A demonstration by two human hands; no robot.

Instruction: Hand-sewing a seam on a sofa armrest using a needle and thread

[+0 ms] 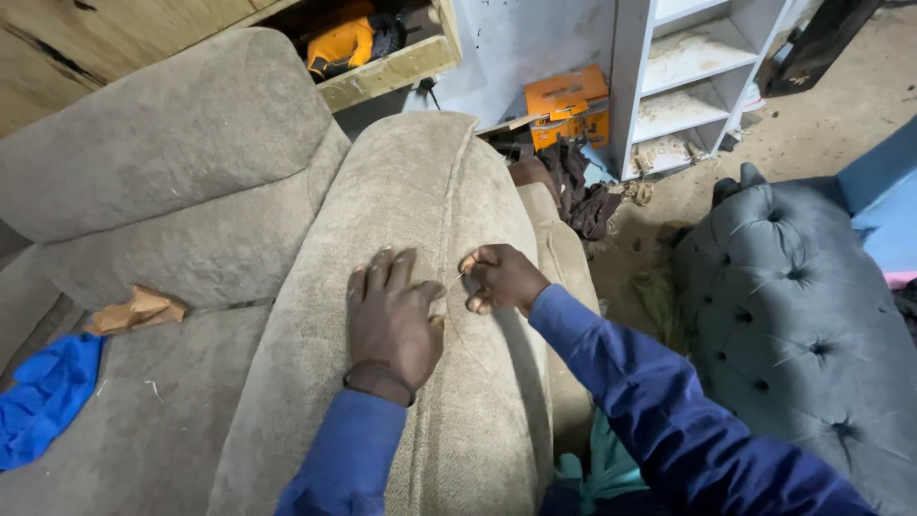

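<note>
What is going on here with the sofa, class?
A person in blue sleeves leans over the arm of a beige sofa. The left hand lies flat on the fabric beside a seam. The right hand pinches something thin at that seam, maybe a needle, too small to tell. A blue cloth and crumpled brown paper lie on the seat. A grey tufted piece stands nearby.

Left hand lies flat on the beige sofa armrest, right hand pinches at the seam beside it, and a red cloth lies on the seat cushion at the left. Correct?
Not quite: the cloth on the seat is blue, not red, as the head view shows. The rest holds: the left hand lies flat on the beige sofa armrest, and the right hand pinches at the seam beside it.
</note>
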